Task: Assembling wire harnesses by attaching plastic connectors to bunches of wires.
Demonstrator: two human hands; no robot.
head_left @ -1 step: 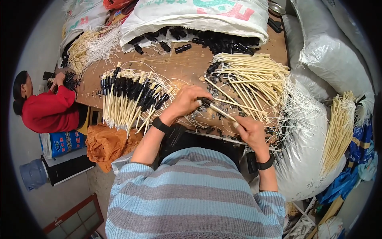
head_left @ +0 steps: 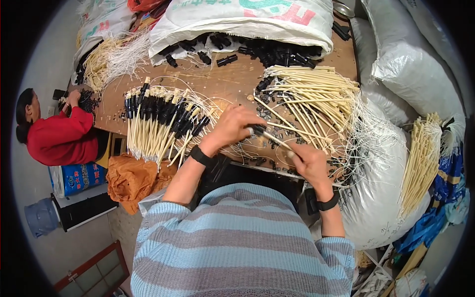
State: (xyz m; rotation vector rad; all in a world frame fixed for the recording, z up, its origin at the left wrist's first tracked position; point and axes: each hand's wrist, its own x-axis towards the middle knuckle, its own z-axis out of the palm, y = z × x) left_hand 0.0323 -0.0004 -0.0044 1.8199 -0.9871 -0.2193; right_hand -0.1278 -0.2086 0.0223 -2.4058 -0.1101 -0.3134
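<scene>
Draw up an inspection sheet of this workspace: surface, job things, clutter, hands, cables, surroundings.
Surface: brown table, strewn with parts.
Job things: one rod, black fitting at its left end.
Clutter: small dark bits near the hands; fitted rods at left, loose rods at right; black parts at the mouth of a white sack.
Hands: left hand on the fitting, right hand gripping the rod.
Cables: thin white cords tangled beside the loose rods; power cables, nothing seen.
Surroundings: co-worker in red at left, pale sacks at right.
</scene>
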